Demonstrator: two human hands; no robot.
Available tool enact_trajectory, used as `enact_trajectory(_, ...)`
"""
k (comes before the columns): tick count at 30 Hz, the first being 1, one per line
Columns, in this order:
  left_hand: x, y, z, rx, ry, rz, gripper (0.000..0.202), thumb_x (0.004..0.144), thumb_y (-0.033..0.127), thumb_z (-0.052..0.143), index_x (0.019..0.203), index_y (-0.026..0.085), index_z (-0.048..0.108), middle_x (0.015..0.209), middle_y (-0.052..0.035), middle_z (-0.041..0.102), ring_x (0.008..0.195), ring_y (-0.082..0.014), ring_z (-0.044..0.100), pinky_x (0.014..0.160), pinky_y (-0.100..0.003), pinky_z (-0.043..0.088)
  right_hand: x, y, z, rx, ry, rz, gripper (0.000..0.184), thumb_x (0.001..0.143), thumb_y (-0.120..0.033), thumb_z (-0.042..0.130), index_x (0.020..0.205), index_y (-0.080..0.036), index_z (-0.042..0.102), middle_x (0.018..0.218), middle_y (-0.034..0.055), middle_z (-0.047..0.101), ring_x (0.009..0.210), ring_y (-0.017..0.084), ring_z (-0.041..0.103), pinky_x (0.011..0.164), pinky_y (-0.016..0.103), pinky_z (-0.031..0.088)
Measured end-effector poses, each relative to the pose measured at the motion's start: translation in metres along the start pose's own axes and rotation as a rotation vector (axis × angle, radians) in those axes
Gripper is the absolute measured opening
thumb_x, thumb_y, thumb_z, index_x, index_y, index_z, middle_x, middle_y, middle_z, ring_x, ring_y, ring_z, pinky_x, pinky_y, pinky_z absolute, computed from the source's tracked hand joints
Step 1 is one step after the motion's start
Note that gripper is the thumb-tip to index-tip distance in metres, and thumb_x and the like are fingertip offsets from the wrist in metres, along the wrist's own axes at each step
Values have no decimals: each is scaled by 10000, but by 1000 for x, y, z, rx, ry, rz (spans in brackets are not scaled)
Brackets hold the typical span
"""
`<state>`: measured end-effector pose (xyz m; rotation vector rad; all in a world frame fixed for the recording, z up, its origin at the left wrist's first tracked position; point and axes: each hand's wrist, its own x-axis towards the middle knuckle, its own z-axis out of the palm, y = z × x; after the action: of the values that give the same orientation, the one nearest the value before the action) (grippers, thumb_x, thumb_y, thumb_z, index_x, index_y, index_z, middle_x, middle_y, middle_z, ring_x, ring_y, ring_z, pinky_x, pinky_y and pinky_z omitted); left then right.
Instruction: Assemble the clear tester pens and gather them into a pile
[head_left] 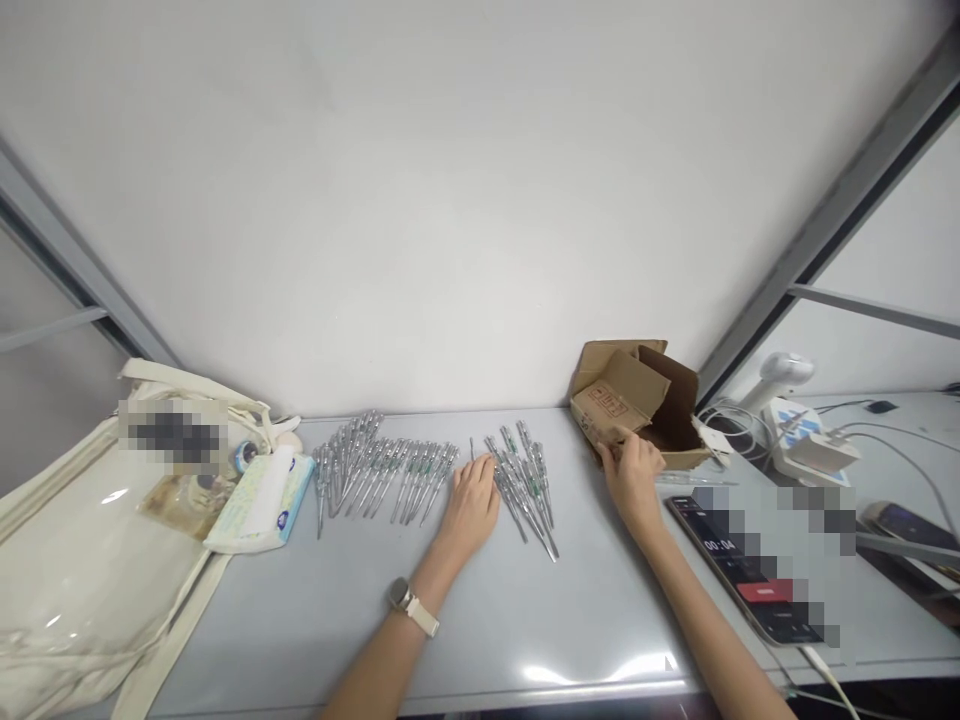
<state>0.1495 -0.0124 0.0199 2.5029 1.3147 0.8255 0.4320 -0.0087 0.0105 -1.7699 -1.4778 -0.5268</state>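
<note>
My left hand [471, 500] rests low over the table, its fingers closed together. A thin metal tip pokes out beyond its fingertips, seemingly from a screwdriver mostly hidden under the hand. To its right lies a loose group of screwdrivers [525, 480] with clear handles, some with green inside. On its left, several more such screwdrivers [390, 470] are spread in a row, handles toward the wall. My right hand [634, 475] pinches the near-left edge of an open brown cardboard box [682, 458]. The box's flaps stand up, and its inside is partly hidden.
A tissue pack [300, 490] and a cream-and-clear bag [82, 560] take up the left side. On the right lies a phone [742, 575] showing a timer, with a cable. Behind it are a white device [806, 440] and wires. Metal frame bars flank the grey table [540, 630].
</note>
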Motion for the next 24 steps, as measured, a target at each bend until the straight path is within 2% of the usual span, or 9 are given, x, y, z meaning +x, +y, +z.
enact_trajectory(2,0,0,0,-2,1,-10,387,896,95,358,1267,185,420,1303,-105,507,1202,-221,474,1013,-396,349,-5,-12,-10,-45,109,31,357,919,-379,439,1140,-109,518,1107,209,519,1048,337,453,887,488,341)
enact_trajectory(4,0,1,-1,7,13,-32,384,887,93,367,1258,179,417,1288,-109,496,1187,-222,480,1009,-391,350,-12,-30,-21,21,115,2,321,925,-355,455,1130,-118,524,1148,208,497,1103,337,449,923,496,347)
enact_trajectory(5,0,1,-1,16,21,-46,379,884,92,369,1249,179,418,1280,-110,492,1180,-223,481,1008,-391,349,-16,-40,-27,98,62,-46,272,933,-332,447,1104,-137,530,1117,185,511,1085,318,469,920,478,365)
enact_trajectory(9,0,2,-4,46,45,-92,390,851,52,367,1214,183,422,1224,-103,498,1163,-226,473,998,-393,349,-35,-86,-46,487,-317,-193,164,966,-241,374,1043,-206,514,955,88,550,912,218,556,819,354,458)
enact_trajectory(11,-1,1,-5,35,60,-119,387,835,37,369,1188,184,428,1187,-97,507,1144,-226,477,984,-390,360,-44,-107,-49,547,-451,-250,168,972,-230,360,1039,-226,514,915,69,566,868,208,563,788,344,468)
enact_trajectory(13,-2,1,-5,4,78,-155,372,828,37,379,1163,188,434,1158,-92,507,1101,-222,495,961,-382,380,-53,-122,-47,541,-506,-299,179,969,-242,381,1079,-238,523,974,79,577,905,215,564,815,370,470)
enact_trajectory(17,-5,-2,-2,-74,116,-188,428,797,17,399,1187,194,418,1211,-103,458,1104,-213,496,955,-363,403,-70,-130,-23,457,-473,-345,313,927,-313,490,1236,-275,518,1143,115,545,1019,269,546,852,459,476)
enact_trajectory(21,-5,-4,0,-86,142,-197,407,790,-1,389,1150,185,430,1175,-103,454,1103,-209,494,966,-362,407,-84,-123,3,341,-329,-269,268,915,-270,469,1138,-267,617,1247,134,450,1096,305,495,856,499,476)
enact_trajectory(24,-5,-7,-1,-27,134,-223,315,803,11,396,1058,184,461,1075,-86,486,1040,-217,510,925,-377,428,-88,-120,13,282,-264,-201,288,909,-243,443,1132,-232,625,1256,145,421,1100,300,477,875,501,468)
